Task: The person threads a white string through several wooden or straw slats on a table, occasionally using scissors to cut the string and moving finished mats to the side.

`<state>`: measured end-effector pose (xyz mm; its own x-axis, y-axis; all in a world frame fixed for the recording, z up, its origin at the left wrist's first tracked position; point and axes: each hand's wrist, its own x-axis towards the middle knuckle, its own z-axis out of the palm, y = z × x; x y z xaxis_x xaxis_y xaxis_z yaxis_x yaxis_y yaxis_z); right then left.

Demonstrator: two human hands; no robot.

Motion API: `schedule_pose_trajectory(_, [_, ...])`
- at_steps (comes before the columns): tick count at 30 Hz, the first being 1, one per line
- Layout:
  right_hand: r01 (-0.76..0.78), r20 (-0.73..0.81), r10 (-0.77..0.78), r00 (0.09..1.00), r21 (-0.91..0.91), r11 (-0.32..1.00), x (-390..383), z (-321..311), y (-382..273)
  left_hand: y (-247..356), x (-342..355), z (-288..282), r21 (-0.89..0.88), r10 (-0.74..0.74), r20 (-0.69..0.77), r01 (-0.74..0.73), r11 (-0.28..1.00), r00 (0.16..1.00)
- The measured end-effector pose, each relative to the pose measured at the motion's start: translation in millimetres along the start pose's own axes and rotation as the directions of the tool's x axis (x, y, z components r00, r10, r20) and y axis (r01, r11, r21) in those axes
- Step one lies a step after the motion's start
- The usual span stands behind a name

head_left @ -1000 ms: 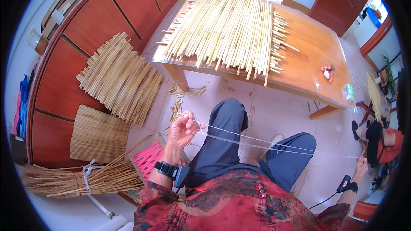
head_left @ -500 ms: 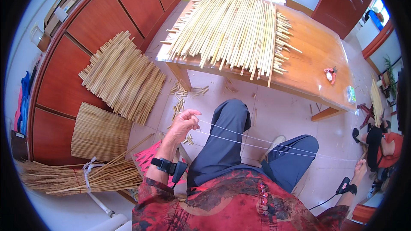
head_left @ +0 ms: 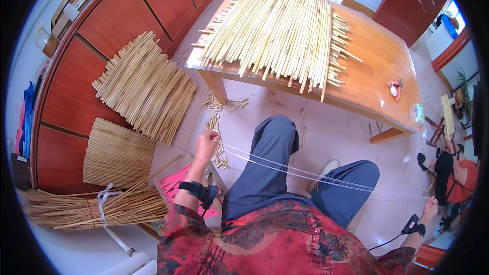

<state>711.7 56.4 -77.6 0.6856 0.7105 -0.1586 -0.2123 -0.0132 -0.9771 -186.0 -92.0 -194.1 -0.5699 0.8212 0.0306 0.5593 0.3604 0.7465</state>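
A doubled white string [head_left: 285,167] stretches across above my lap. One end is pinched in my left hand [head_left: 206,145], raised over the floor to the left of my knee. At the far right my right hand [head_left: 430,208] has its fingers closed on the other end, arm held out wide. The two strands run slightly apart near the left hand and come close together toward the right. Ahead of me, a wide layer of pale plant stalks [head_left: 275,35] lies side by side on the wooden table [head_left: 374,53]; neither hand touches them.
Two stalk mats [head_left: 147,89] [head_left: 117,155] lean against the red cabinets [head_left: 66,91] at left. Below them lies a tied stalk bundle [head_left: 66,211]. Cut stalk pieces [head_left: 214,122] litter the floor. Red-handled pliers [head_left: 395,89] rest on the table. Another person [head_left: 456,175] sits at right.
My left hand has shifted a little left and turned its back more toward me. The right hand has moved slightly down. The string stays stretched between them.
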Motion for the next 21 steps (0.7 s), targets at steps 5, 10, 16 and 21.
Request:
schedule_pose_trajectory(5, [0.0, -0.015, 0.0, 1.0, -0.003, 1.0, 3, -7, 0, 13, -1, -24, -0.515, -0.497, 0.465, 0.68, 0.521, 0.733])
schedule_pose_trajectory(10, [0.001, -0.03, -0.002, 1.0, -0.005, 1.0, 3, -8, 3, 47, -3, -31, -0.687, -0.434, 0.63, 0.722, 0.074, 0.644])
schedule_pose_trajectory(16, [0.009, -0.065, -0.01, 0.998, -0.005, 1.0, 7, -4, 9, 48, 1, -44, -0.736, -0.206, 0.605, 0.638, 0.225, 0.77])
schedule_pose_trajectory(21, [0.032, -0.074, -0.034, 0.997, -0.024, 0.999, 3, -3, 15, 12, 1, -45, -0.612, -0.349, 0.546, 0.648, 0.453, 0.761])
